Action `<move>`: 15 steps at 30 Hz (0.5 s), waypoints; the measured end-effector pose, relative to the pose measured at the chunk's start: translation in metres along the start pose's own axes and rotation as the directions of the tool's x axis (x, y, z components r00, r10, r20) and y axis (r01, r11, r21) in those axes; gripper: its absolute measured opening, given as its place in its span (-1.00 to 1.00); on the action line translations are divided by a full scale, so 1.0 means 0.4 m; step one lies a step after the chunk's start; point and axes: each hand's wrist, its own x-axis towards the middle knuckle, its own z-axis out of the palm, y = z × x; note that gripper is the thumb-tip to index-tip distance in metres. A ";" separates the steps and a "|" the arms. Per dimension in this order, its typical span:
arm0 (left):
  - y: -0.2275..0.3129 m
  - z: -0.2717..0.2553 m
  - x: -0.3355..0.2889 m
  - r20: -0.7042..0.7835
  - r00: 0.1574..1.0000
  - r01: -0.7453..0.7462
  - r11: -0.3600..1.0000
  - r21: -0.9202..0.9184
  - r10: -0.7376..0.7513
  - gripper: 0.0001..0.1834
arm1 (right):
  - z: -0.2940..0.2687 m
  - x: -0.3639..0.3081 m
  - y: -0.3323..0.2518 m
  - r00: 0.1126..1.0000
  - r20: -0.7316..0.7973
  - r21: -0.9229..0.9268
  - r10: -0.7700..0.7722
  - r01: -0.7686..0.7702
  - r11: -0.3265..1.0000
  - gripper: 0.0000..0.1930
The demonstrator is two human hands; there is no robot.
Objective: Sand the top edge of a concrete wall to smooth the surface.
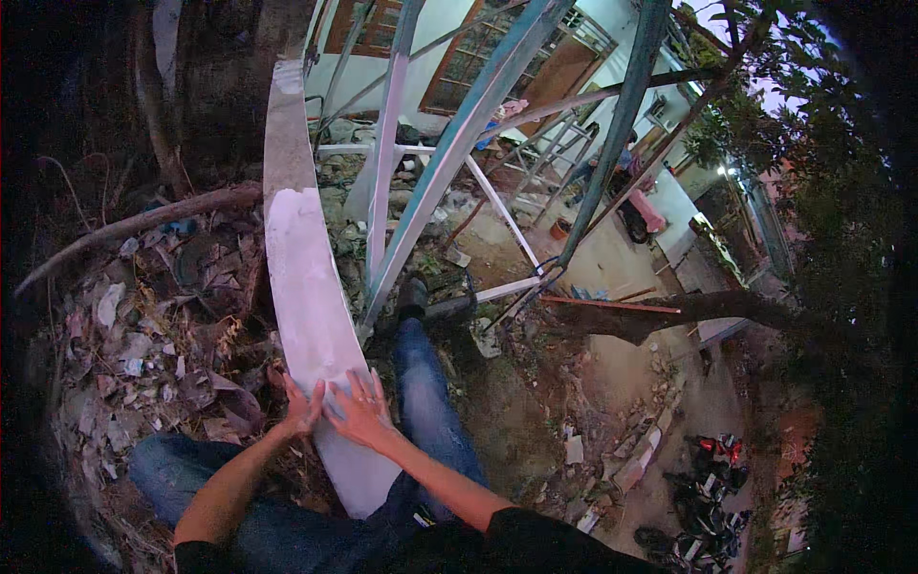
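Observation:
I sit astride a narrow wall top (311,287), one jeans-clad leg on each side. Its near part is coated smooth and white, while beyond a ragged edge the surface is bare grey-brown. My left hand (302,408) rests at the left edge of the white coat with its fingers stretched forward. Close beside it, my right hand (360,413) lies on the coat, fingers spread, a ring on one of them. The two thumbs almost meet. Nothing shows in either hand, though the undersides of the palms are hidden.
Metal posts (473,158) and crossbars rise ahead on the right. Rubble and dry leaves (143,354) cover the ground at left, with a bent branch (143,225) above. A tree limb (708,311) crosses at right. Down in the yard are a person (617,158) and parked motorbikes (706,507).

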 end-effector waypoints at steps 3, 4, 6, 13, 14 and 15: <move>-0.080 0.043 0.037 0.045 0.994 -0.103 0.995 0.017 0.102 -0.12 | 0.050 0.026 0.021 0.999 0.028 0.045 0.022 -0.024 0.999 -0.46; -0.056 0.032 0.039 0.087 0.987 -0.127 0.990 -0.064 0.133 -0.19 | 0.087 0.026 0.040 0.999 0.025 0.040 0.031 -0.032 0.999 -0.46; -0.010 0.017 0.041 0.085 0.989 -0.106 0.984 -0.142 0.118 -0.18 | 0.156 0.001 0.063 0.995 -0.082 0.226 0.053 -0.033 0.973 -0.37; 0.041 -0.051 0.003 0.213 0.975 -0.040 0.991 -0.125 0.066 -0.12 | 0.061 0.047 -0.008 0.998 0.016 0.125 -0.054 0.052 0.991 -0.27; 0.117 -0.055 -0.005 0.225 0.973 0.046 0.999 0.006 -0.046 0.32 | 0.054 0.047 0.011 0.998 0.006 0.105 -0.057 0.056 0.993 -0.29; 0.222 -0.093 -0.033 0.242 0.968 0.090 0.993 -0.075 -0.070 0.29 | 0.049 0.040 0.028 0.999 -0.014 0.080 -0.051 0.052 0.995 -0.31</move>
